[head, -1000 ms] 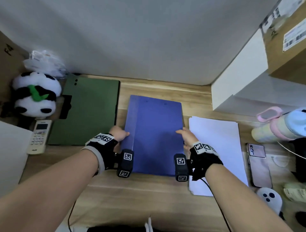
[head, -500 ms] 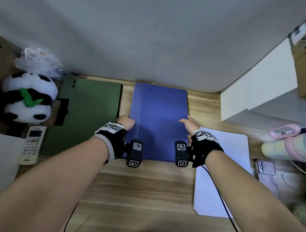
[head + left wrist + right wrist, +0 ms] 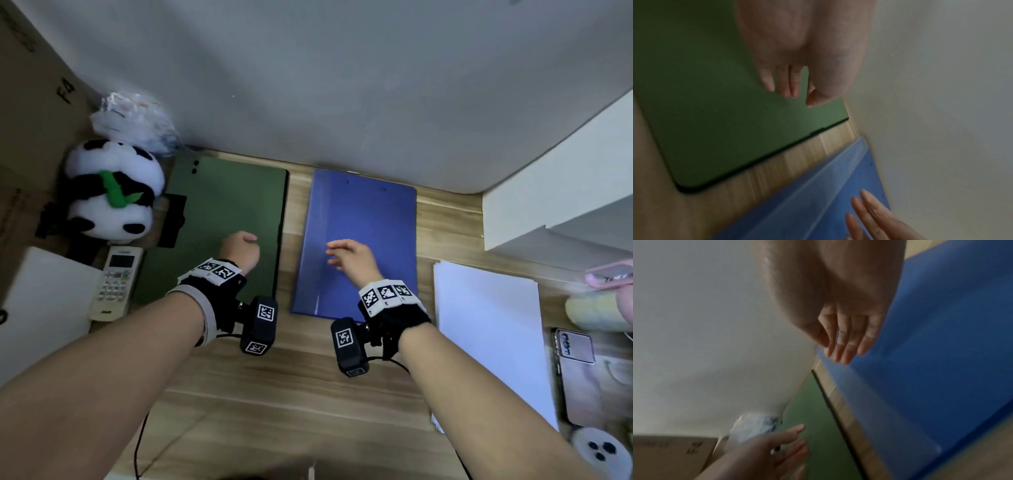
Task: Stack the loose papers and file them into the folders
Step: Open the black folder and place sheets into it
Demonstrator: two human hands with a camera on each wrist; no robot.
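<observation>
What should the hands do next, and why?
Probably the left hand should drop onto the green folder and lift its cover open. Both folders lie shut, the blue folder pushed to the wall, and both hands hold nothing. The paper stack waits beside the blue one, near the right hand.

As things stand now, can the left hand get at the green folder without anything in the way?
Probably yes. The left hand hovers directly over the green folder, fingers relaxed and holding nothing, and the cover beneath it is bare. The blue folder lies apart to the right, under the right hand.
</observation>
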